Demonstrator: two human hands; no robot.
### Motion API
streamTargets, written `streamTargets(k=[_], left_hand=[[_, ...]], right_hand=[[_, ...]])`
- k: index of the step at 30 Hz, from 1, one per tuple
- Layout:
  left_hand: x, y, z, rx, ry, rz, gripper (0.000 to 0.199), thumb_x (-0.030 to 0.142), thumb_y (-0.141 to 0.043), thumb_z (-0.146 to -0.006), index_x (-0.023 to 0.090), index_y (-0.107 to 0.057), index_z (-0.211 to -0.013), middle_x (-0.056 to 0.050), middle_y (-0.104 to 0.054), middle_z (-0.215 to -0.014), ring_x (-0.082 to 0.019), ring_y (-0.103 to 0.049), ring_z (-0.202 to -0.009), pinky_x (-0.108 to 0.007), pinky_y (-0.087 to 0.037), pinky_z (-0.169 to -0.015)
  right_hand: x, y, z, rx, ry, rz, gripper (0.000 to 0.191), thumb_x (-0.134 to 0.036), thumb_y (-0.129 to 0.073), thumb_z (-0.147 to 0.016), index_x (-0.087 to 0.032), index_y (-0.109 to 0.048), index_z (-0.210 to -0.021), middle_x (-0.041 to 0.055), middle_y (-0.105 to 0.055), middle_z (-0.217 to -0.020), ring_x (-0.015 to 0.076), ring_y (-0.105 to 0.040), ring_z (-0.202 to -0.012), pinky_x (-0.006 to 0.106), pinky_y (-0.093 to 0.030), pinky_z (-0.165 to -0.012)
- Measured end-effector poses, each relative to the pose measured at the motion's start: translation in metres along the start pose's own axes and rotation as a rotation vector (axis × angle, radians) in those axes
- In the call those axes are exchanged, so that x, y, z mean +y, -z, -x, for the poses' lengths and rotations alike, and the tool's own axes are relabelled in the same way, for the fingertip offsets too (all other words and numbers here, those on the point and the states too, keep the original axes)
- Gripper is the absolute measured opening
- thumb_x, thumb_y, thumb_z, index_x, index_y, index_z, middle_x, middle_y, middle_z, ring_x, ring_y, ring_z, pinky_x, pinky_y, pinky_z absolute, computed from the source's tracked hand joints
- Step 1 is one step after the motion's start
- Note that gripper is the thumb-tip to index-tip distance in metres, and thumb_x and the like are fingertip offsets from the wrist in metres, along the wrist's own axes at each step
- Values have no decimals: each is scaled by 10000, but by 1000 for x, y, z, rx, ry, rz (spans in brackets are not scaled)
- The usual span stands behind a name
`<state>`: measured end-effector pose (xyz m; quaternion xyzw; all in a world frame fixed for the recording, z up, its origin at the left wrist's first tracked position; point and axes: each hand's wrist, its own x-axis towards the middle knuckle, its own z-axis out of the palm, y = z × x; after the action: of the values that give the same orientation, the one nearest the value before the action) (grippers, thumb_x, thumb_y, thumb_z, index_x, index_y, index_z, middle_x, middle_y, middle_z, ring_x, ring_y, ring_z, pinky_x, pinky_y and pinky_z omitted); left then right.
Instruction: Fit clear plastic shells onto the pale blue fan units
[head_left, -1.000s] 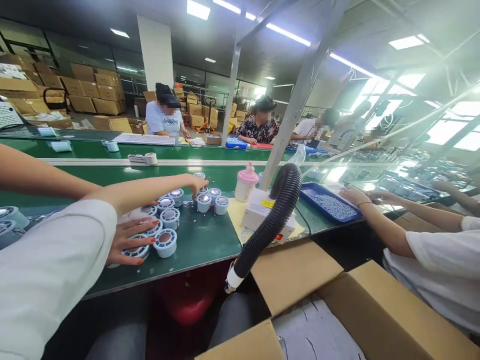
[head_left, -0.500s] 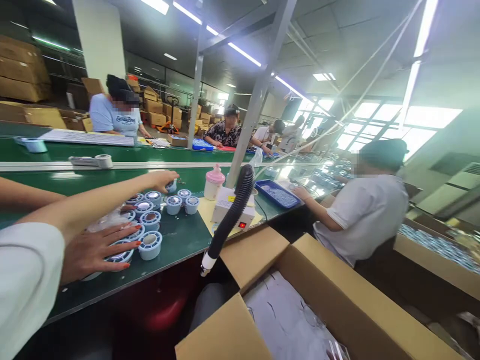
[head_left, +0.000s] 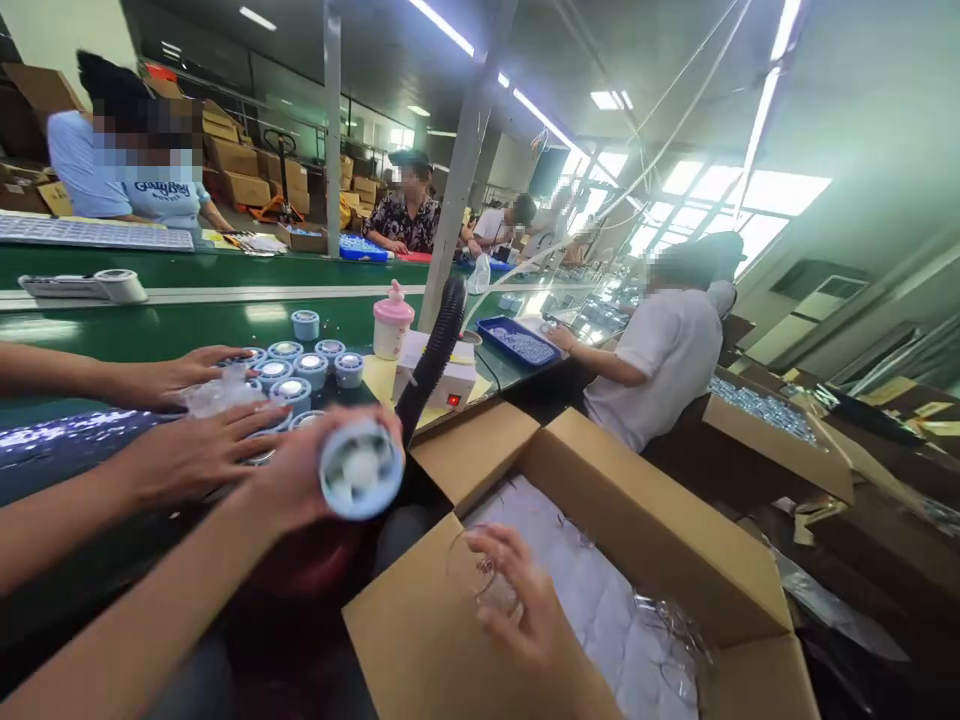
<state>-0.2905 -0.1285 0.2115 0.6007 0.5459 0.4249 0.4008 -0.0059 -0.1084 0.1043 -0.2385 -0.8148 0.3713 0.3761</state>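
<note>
My left hand (head_left: pixel 300 470) grips a light-blue round plastic part (head_left: pixel 361 470), its white spoked end facing me, blurred by motion. It is held up in front of the table edge. Above the open carton (head_left: pixel 652 530), my right hand (head_left: pixel 525 610) curls its fingers round a clear thin plastic piece (head_left: pixel 495 590) with curved edges; its exact kind cannot be made out. White padding (head_left: pixel 570 560) and more clear pieces (head_left: pixel 679 640) lie inside the carton. A group of similar blue round parts (head_left: pixel 311 368) stands on the green table.
A co-worker's two hands (head_left: pixel 187 450) rest by the blue parts with a crumpled clear bag (head_left: pixel 225 392). A black flexible hose (head_left: pixel 435 350), a white box-shaped device (head_left: pixel 439 365), a pink-lidded cup (head_left: pixel 393 322) and a blue tray (head_left: pixel 517 342) stand farther right. Other people sit along the line.
My left hand has come back from the table towards me with a blue round part. My right hand has come into view over the carton with a clear piece. The view has turned right.
</note>
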Motion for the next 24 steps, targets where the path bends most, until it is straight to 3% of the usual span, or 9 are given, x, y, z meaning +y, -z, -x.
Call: streamTargets(k=[2,5,9,11,14,16,18,21,24], left_hand=[[-36,-45,29,-281,231,254,495,589,-325,-830,162,-570,-875,-50,-582,-694,-158,-557,-572,-302,-495,-536],[-75,-76,52,-521,527,518,406,552,-522,-786,151,-585,-808,-1,-518,-630,-110,-485,-512,-231,-416,-474],[-90,-79,55,-609,424,384,325,429,-523,-847,139,-664,-886,-25,-598,-727,-144,-551,-651,-232,-451,-586],[-86,-77,54,-602,292,239,307,380,-488,-883,156,-678,-972,-36,-637,-837,-168,-584,-779,-253,-472,-718],[-74,-76,59,-493,115,-78,293,324,-438,-922,188,-677,-1023,-47,-627,-975,-181,-585,-907,-288,-445,-861],[-67,-76,66,-410,56,-300,274,288,-443,-917,216,-680,-1035,-57,-588,-1099,-187,-584,-943,-309,-437,-878],[-64,-76,71,-376,24,-418,254,261,-474,-897,246,-685,-1037,-56,-549,-1186,-194,-583,-968,-315,-439,-869],[-67,-74,74,-332,8,-301,208,257,-502,-891,214,-676,-996,-44,-591,-1055,-166,-588,-922,-279,-450,-834],[-75,-73,72,-212,67,-61,190,293,-553,-876,168,-640,-991,-32,-621,-947,-146,-587,-875,-257,-458,-809]], right_hand=[[-19,-16,8,-89,184,318,553,-342,-618,-812,-297,-504,-1351,133,-528,-1239,292,-592,-1068,424,-545,-850],[-36,-32,20,-133,228,561,572,-231,-591,-802,-304,-494,-1361,139,-517,-1230,301,-571,-1050,446,-554,-816],[-42,-45,24,-196,42,695,535,-192,-577,-817,-291,-523,-1340,152,-533,-1223,321,-563,-1009,467,-560,-767],[-42,-48,21,-204,-41,688,478,-209,-580,-834,-274,-556,-1307,150,-524,-1255,318,-559,-1020,454,-562,-766],[-41,-51,15,-169,-76,715,410,-175,-583,-839,-252,-604,-1242,139,-504,-1313,310,-549,-1063,449,-556,-805],[-40,-51,10,-167,-105,758,354,-123,-580,-827,-213,-648,-1162,154,-493,-1339,321,-545,-1077,459,-553,-805],[-39,-51,7,-251,-142,717,273,-68,-582,-804,-204,-701,-1009,143,-522,-1318,322,-542,-1087,452,-551,-800],[-38,-49,5,-404,-205,459,193,-66,-660,-756,-231,-706,-844,81,-582,-1249,290,-540,-1120,416,-533,-851],[-40,-44,5,-407,-313,177,49,-218,-692,-795,-228,-687,-843,68,-591,-1247,257,-541,-1156,398,-487,-935]])
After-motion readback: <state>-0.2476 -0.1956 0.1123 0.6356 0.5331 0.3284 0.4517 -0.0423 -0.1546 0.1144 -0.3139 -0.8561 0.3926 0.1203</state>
